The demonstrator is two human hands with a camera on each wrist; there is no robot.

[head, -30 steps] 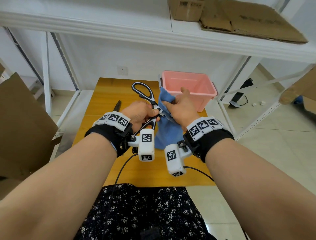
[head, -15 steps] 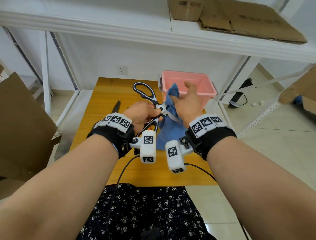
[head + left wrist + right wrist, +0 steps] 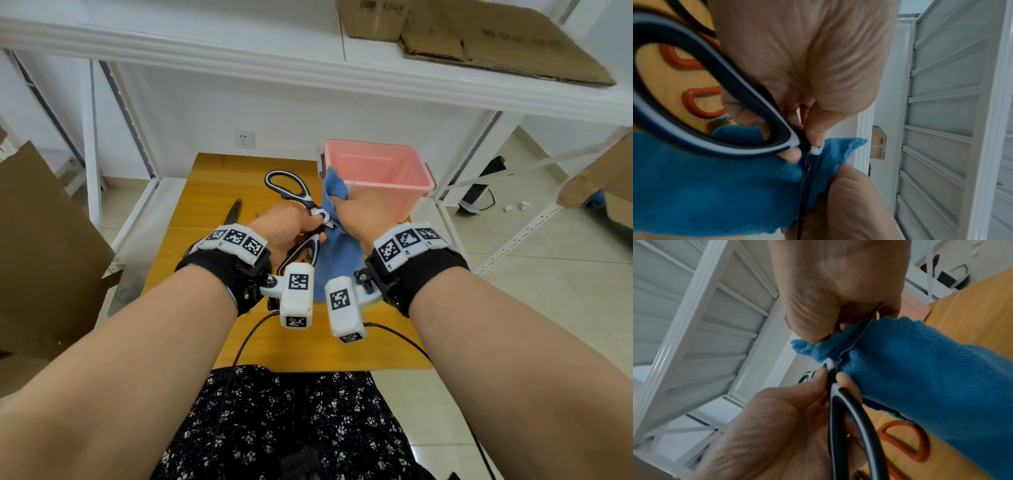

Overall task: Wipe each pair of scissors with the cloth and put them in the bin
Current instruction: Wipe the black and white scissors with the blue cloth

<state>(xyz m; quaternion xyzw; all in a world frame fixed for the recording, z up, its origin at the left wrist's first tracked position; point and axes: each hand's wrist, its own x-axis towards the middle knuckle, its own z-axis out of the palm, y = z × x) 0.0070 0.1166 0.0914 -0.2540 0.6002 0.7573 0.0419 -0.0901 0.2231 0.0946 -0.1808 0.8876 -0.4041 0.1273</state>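
Black-and-white scissors (image 3: 291,188) are held up over the wooden table (image 3: 205,192). My left hand (image 3: 301,228) grips them at the pivot and lower handle (image 3: 735,151). My right hand (image 3: 363,214) clutches a blue cloth (image 3: 334,260) folded round the blades, close to the pivot (image 3: 828,365). The blades are almost wholly hidden in the cloth; a thin edge shows (image 3: 863,331). The pink bin (image 3: 404,186) stands just behind my right hand at the table's far right and looks empty.
A dark pair of scissors (image 3: 234,212) lies on the table left of my hands, and an orange-handled pair (image 3: 906,441) lies under them. White shelf posts (image 3: 92,154) flank the table. Cardboard (image 3: 41,257) leans at the left.
My right hand slid the cloth out along the blades, then back to the pivot. The left hand kept its hold on the scissors.
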